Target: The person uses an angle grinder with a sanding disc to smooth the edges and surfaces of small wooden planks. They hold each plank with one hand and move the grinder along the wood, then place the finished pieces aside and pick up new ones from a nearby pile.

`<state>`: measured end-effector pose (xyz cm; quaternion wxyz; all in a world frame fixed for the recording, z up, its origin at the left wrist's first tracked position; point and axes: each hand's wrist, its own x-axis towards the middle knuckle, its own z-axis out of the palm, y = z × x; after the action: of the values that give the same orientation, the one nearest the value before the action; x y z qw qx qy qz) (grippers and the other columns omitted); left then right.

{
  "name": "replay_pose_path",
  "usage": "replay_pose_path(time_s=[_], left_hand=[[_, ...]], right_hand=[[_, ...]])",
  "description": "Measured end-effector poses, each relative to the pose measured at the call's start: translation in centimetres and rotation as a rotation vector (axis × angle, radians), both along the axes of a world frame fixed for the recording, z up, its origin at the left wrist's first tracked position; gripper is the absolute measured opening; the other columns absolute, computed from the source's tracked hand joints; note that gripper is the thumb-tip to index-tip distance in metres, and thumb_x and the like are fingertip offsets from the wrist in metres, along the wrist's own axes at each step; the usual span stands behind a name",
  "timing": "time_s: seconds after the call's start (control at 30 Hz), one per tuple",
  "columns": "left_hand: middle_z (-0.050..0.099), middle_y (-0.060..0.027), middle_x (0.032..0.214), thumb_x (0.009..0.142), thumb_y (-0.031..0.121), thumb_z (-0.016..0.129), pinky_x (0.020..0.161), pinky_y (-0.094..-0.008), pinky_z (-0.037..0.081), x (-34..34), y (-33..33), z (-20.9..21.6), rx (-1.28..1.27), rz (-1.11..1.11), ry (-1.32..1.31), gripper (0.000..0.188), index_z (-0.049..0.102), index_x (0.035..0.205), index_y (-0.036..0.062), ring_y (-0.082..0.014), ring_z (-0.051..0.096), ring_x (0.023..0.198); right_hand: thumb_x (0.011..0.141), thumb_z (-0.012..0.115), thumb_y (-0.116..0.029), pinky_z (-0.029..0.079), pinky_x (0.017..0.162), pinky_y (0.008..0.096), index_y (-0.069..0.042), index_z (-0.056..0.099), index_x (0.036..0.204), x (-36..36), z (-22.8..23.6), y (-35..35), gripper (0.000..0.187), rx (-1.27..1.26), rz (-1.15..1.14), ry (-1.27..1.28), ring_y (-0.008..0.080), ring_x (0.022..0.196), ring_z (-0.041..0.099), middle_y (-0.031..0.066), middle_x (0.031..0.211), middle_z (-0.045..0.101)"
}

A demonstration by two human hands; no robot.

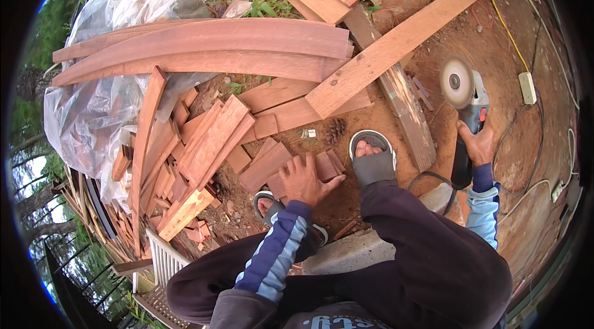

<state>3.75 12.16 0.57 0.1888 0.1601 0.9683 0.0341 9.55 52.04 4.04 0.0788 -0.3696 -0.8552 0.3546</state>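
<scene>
L hand, fingers spread, on wood blocks; R hand w/ fingers clamped on grinder: prob. pre-grind setup, next needs blocks held steady.

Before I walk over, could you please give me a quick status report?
Right hand gripping grinder; can't tell if disc spins. Left hand spread over short wood pieces, contact unclear. Sandalled right foot between grinder and wood pieces.

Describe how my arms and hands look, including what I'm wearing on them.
Your left hand and right hand are ungloved. The left sleeve and right sleeve are light blue and navy, with navy cuffs; dark grey fabric shows above the left one.
</scene>
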Motion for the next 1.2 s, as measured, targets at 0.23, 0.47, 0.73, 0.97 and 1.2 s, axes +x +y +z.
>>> replay_pose_path(time_s=[0.23,0.47,0.73,0.97,1.2], left_hand=[[0.050,-0.0168,0.103,0.068,0.069,0.067,0.082,-0.0441,0.038,0.6,-0.3,-1.5,0.153,-0.084,0.015,0.086,0.050,0.122,0.0038,-0.0327,0.048,0.096],[0.051,-0.0148,0.104,0.069,0.059,0.072,0.081,-0.0441,0.039,0.3,-0.5,-1.5,0.265,-0.096,0.015,0.082,0.048,0.124,0.0041,-0.0328,0.048,0.096],[0.048,-0.0215,0.118,0.072,0.052,0.071,0.093,-0.0488,0.038,-0.2,-3.8,-1.0,0.425,0.000,0.104,0.079,0.046,0.127,0.0014,-0.0378,0.046,0.107],[0.046,-0.0220,0.128,0.065,0.043,0.078,0.097,-0.0483,0.039,-3.9,-11.0,-2.0,0.079,0.220,0.010,0.082,0.045,0.131,0.0050,-0.0394,0.044,0.118],[0.051,-0.0176,0.121,0.057,0.035,0.083,0.093,-0.0482,0.040,-3.8,-13.9,-3.9,0.017,0.059,-0.023,0.084,0.046,0.127,0.0063,-0.0369,0.048,0.112]], right_hand=[[0.071,0.076,-0.020,0.049,0.075,0.0334,0.005,0.058,0.104,-0.2,0.3,-0.3,0.045,0.006,0.005,-0.024,0.0189,0.080,0.060,0.0121,0.090,0.065],[0.071,0.075,-0.020,0.049,0.075,0.0319,0.005,0.059,0.105,-0.4,1.0,-0.6,0.044,-0.007,0.015,-0.042,0.0178,0.079,0.060,0.0111,0.089,0.065],[0.073,0.075,-0.020,0.049,0.075,0.0318,0.004,0.058,0.105,-0.2,0.8,-0.7,0.043,-0.011,0.032,-0.015,0.0178,0.078,0.059,0.0102,0.089,0.064],[0.072,0.074,-0.020,0.049,0.076,0.0334,0.005,0.058,0.107,-0.3,1.8,-0.9,0.045,-0.001,0.009,0.002,0.0201,0.080,0.061,0.0134,0.092,0.066],[0.066,0.075,-0.019,0.051,0.073,0.0363,0.008,0.056,0.103,-0.8,1.6,-1.1,0.049,0.058,-0.016,-0.025,0.0223,0.079,0.065,0.0170,0.087,0.066]])
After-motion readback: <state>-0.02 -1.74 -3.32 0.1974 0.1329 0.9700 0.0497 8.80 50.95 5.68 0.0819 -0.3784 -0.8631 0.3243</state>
